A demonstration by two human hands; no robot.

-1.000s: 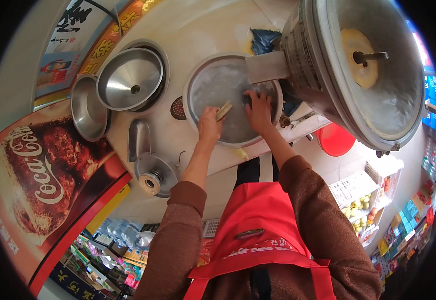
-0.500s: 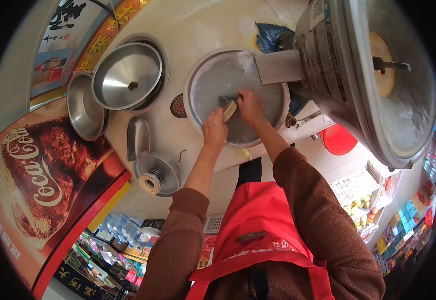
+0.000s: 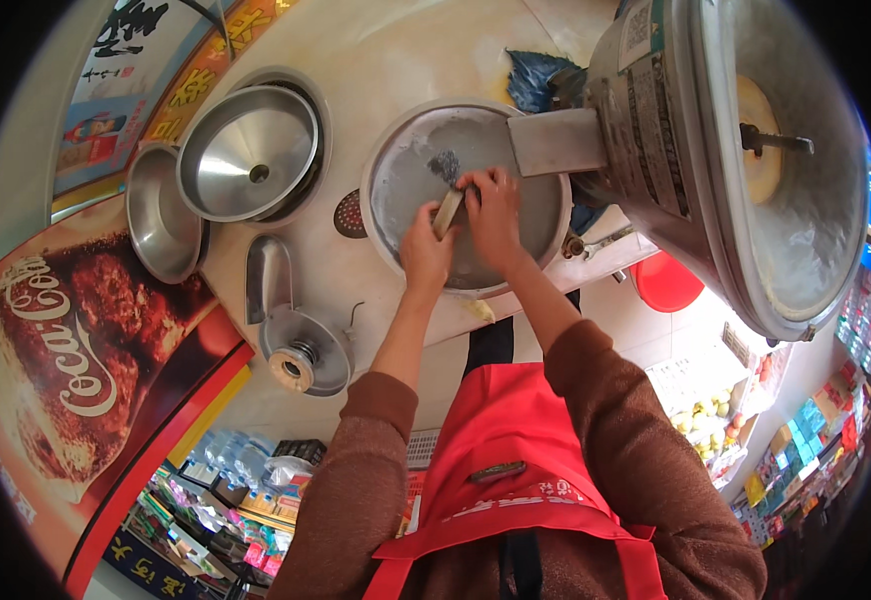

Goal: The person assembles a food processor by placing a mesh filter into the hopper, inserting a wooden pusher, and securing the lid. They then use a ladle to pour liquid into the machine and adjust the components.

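Over a round metal basin (image 3: 388, 215) of cloudy grey water, both my hands work close together. A thick pale slab (image 3: 446, 213), seen edge-on and perhaps a round grinding stone, stands tilted between them. My left hand (image 3: 426, 252) grips it by its near end. My right hand (image 3: 496, 218) is curled against its right side, with a bit of something dark at the fingertips that I cannot make out. A dark grey speckled patch (image 3: 444, 166) shows in the water just beyond; whether it is a scrubber or a reflection is unclear.
A large metal grinding machine (image 3: 656, 130) with a flat spout (image 3: 556, 142) over the basin stands at right. Left are stacked metal bowls (image 3: 256, 150), an oval bowl (image 3: 164, 215) and a metal mill part (image 3: 306, 345). A wrench (image 3: 611, 240) lies by the counter edge, above a red bucket (image 3: 668, 280).
My right hand has turned and its fingers now curl over the slab's side. The slab has shifted slightly left and stands more upright. The dark patch beyond it is more exposed.
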